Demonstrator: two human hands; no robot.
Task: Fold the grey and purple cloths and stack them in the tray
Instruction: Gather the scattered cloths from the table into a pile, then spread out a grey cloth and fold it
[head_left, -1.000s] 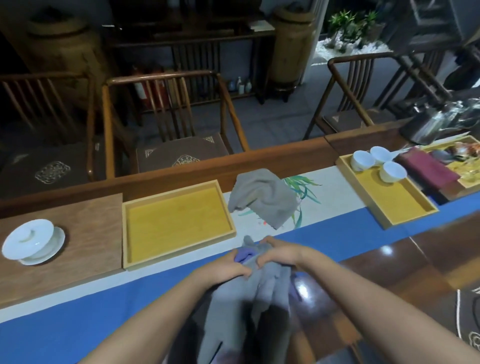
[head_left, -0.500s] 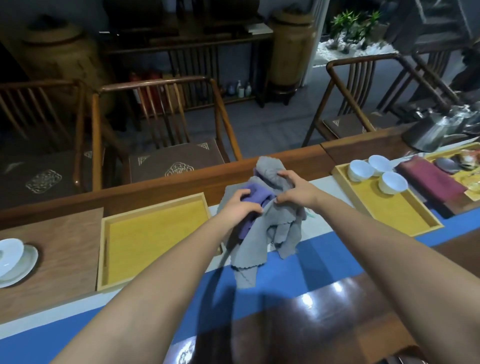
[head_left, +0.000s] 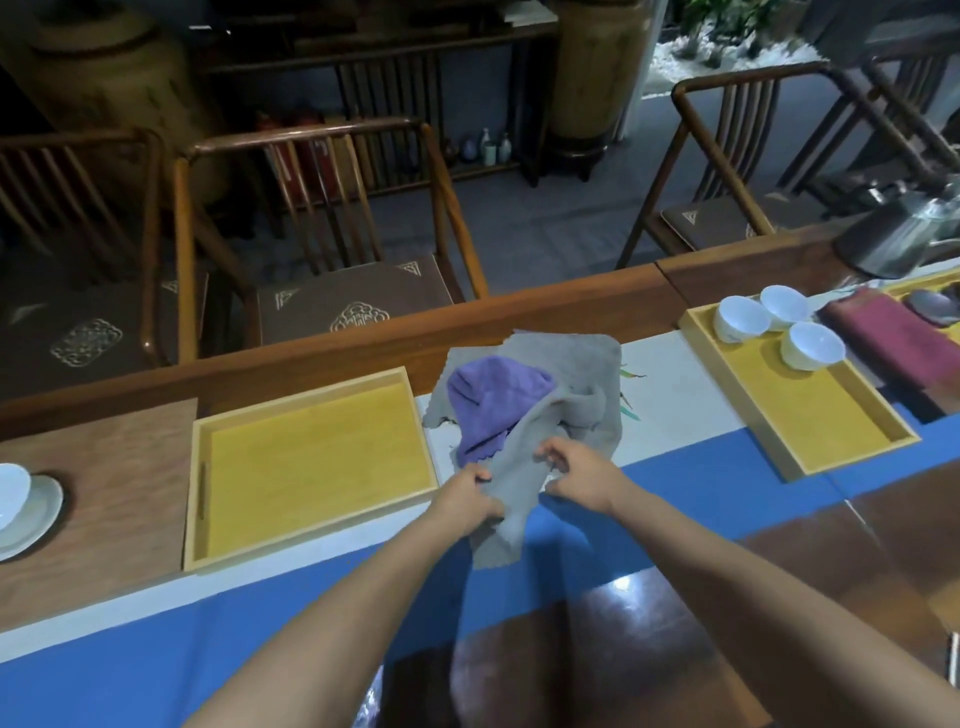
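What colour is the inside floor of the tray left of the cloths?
Yellow, framed by a pale wooden rim; the tray shows in the head view.

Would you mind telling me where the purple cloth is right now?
In the head view, the purple cloth lies bunched on the grey cloths at table centre, just right of the empty tray, beyond both hands.

Lidded cup at left edge cropped; purple cloth half-buried.

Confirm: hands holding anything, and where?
Both: left hand and right hand pinch the near edge of the grey cloth.
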